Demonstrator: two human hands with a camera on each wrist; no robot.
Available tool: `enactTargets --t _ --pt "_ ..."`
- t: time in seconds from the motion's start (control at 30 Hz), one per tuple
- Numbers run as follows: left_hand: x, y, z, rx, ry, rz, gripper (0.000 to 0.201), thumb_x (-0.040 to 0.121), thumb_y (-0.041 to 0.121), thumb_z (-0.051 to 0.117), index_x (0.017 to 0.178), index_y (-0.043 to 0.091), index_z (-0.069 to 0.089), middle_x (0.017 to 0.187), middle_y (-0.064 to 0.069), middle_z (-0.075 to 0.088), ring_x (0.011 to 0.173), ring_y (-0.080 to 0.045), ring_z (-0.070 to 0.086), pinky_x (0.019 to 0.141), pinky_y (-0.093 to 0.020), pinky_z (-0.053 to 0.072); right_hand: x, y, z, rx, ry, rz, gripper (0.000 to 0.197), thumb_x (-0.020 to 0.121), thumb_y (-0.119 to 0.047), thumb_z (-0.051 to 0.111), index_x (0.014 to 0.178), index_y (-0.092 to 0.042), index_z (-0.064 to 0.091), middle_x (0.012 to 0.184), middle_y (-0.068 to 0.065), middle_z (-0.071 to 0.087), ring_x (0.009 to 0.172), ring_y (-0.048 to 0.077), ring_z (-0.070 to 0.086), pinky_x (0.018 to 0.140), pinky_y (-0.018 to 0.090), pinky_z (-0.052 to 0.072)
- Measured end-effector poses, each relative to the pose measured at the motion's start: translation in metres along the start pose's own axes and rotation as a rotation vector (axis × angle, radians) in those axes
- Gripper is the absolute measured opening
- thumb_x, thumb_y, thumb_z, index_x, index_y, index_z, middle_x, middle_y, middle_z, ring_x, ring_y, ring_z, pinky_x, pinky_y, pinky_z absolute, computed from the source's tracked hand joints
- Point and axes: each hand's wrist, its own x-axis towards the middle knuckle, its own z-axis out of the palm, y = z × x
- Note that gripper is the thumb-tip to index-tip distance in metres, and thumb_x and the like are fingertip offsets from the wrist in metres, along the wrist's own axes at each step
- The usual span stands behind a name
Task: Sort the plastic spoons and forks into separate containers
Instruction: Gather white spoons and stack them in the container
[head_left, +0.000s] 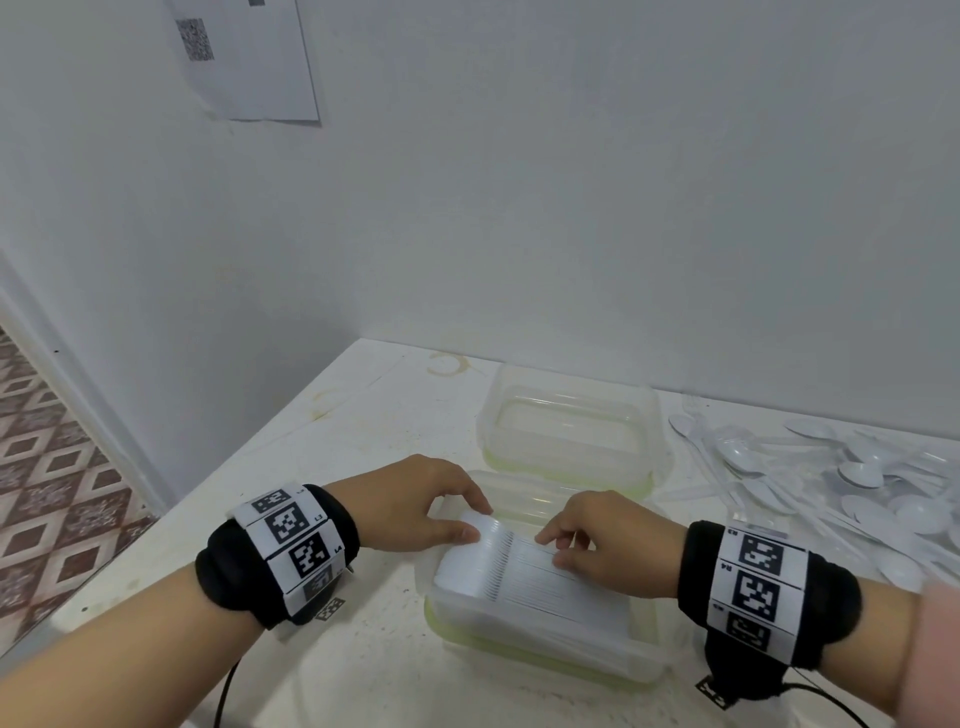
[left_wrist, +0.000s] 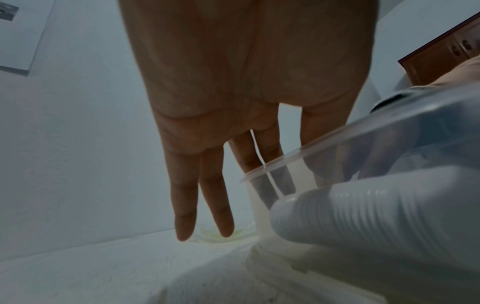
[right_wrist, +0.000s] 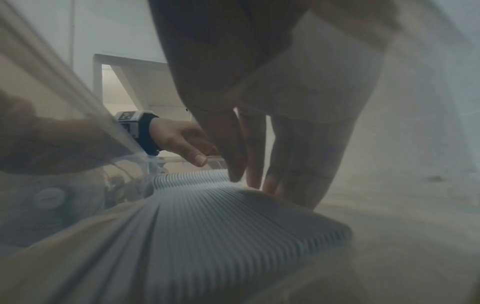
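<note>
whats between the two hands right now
A row of nested white spoons, lying in the near container. The left hand touches its bowl end and the right hand rests on the handles. The head view shows it best.

Plain white wall rises beyond the left hand. A printed paper sheet is fixed high on it, above that hand. The white bench shows brown ring stains. Brown-and-white diamond-patterned floor tiles lie far to the left. Lighting is even.
</note>
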Motion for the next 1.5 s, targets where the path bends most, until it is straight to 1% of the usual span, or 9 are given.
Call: enactTargets --t 0.1,0.23,0.37,0.57,0.73,0.87,1.07,1.3,1.5 --pt "0.0005 0.0005 0.0009 0.007 0.010 0.002 0.031 0.090 0.049 0.061 0.120 0.042 0.060 0.125 0.026 0.054 0.112 0.009 0.043 0.096 -0.014 0.033 -0.0006 0.0001 0.0005 -0.006 0.018 -0.016 0.033 0.096 -0.025 0.054 0.128 -0.023 0.059 0.099 -0.011 0.057 0.093 0.007 0.052 0.088 0.018 0.041" --pt "0.0019 -0.0002 0.0012 0.002 0.016 0.008 0.031 0.089 0.049 0.062 0.119 0.040 0.061 0.124 0.026 0.055 0.115 0.007 0.045 0.104 -0.020 0.034 -0.0007 0.0000 0.0002 -0.016 0.034 -0.026 0.032 0.096 -0.025 0.052 0.128 -0.024 0.059 0.101 -0.010 0.060 0.091 0.006 0.051 0.087 0.018 0.041" --pt "0.0026 -0.0001 0.0017 0.000 0.021 0.012 0.031 0.089 0.049 0.062 0.119 0.041 0.061 0.124 0.026 0.056 0.117 0.006 0.045 0.106 -0.022 0.034 -0.0015 0.0002 -0.0002 -0.021 0.052 -0.031 0.032 0.096 -0.026 0.051 0.126 -0.025 0.060 0.100 -0.011 0.059 0.095 0.009 0.056 0.087 0.021 0.044" --pt "0.0032 -0.0011 0.0013 -0.015 0.028 0.024 0.031 0.089 0.049 0.062 0.119 0.041 0.061 0.122 0.026 0.057 0.117 0.007 0.046 0.107 -0.023 0.035 -0.0023 0.0009 -0.0002 -0.034 0.068 -0.029 0.031 0.096 -0.027 0.051 0.126 -0.026 0.059 0.100 -0.013 0.057 0.095 0.008 0.055 0.088 0.022 0.044" --pt "0.0031 0.0006 0.0004 -0.020 0.033 0.032 0.032 0.090 0.049 0.062 0.121 0.042 0.060 0.123 0.026 0.057 0.117 0.009 0.046 0.107 -0.021 0.034 -0.0041 0.0020 -0.0002 -0.050 0.086 -0.022 0.032 0.096 -0.029 0.050 0.127 -0.028 0.057 0.109 -0.009 0.059 0.098 0.008 0.053 0.089 0.023 0.044" --pt "0.0037 -0.0009 0.0010 -0.019 0.041 0.038 0.031 0.089 0.051 0.062 0.119 0.043 0.060 0.124 0.028 0.055 0.119 0.009 0.044 0.108 -0.023 0.033 -0.0050 0.0014 -0.0009 -0.069 0.104 -0.022 0.032 0.098 -0.030 0.048 0.129 -0.028 0.056 0.114 -0.008 0.059 0.104 0.009 0.054 0.090 0.022 0.043" --pt "0.0025 0.0010 0.0004 -0.021 0.038 0.056 0.026 0.090 0.047 0.063 0.115 0.041 0.063 0.119 0.025 0.060 0.114 0.010 0.048 0.104 -0.016 0.034 -0.0057 0.0010 0.0014 -0.087 0.082 -0.026 0.034 0.098 -0.029 0.047 0.130 -0.026 0.056 0.117 -0.007 0.061 0.107 0.010 0.055 0.091 0.022 0.043" --pt "0.0024 0.0000 0.0022 -0.022 0.034 0.034 0.026 0.089 0.048 0.063 0.114 0.040 0.064 0.118 0.024 0.059 0.113 0.007 0.048 0.102 -0.019 0.036 -0.0034 0.0026 0.0042 -0.053 0.093 -0.043 0.031 0.097 -0.026 0.048 0.127 -0.024 0.059 0.096 -0.014 0.057 0.093 0.006 0.051 0.089 0.021 0.043" --pt "0.0010 0.0005 0.0022 -0.028 0.038 0.027 0.023 0.089 0.048 0.063 0.110 0.038 0.066 0.115 0.024 0.059 0.111 0.007 0.048 0.102 -0.021 0.037 -0.0056 0.0021 0.0045 -0.054 0.104 -0.038 0.031 0.097 -0.026 0.049 0.126 -0.024 0.059 0.110 -0.006 0.062 0.097 0.008 0.053 0.088 0.020 0.041"
